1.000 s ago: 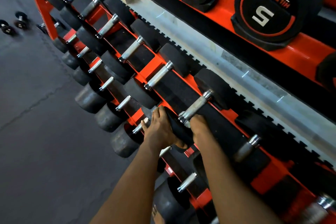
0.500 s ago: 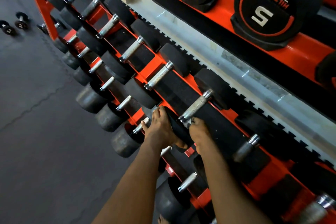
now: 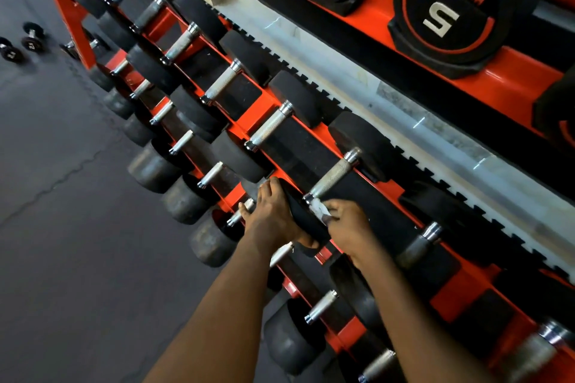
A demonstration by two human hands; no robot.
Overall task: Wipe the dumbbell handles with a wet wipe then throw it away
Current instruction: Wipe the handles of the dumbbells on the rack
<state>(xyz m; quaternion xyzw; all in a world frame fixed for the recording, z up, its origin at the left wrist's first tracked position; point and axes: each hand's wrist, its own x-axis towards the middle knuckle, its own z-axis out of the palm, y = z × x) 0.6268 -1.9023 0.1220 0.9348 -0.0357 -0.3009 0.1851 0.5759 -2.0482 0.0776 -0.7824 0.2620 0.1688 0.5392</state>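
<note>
**Wipe held at the near end of the handle**

The right hand [image 3: 348,227] pinches a crumpled white wet wipe [image 3: 319,208] in its fingertips. The wipe lies against the near end of the knurled steel dumbbell handle [image 3: 334,177], right where it meets the collar. From those fingertips the rest of the handle runs up and away, bare, to the far black head [image 3: 364,140].

Just left of the right fingertips, the left hand [image 3: 270,218] grasps the near head [image 3: 303,222] of the same dumbbell, fingers curled over its top edge. The dumbbell lies across the orange rack [image 3: 258,109], in a row with others beyond the left fingers. Below the left knuckles, a lower tier holds greyer dumbbells [image 3: 155,168].

Well above the right fingers, on an upper shelf, stands a black weight marked 5 [image 3: 448,9]. Far off to the left of both hands, 2 small dumbbells [image 3: 32,37] lie on the dark floor [image 3: 62,242].
</note>
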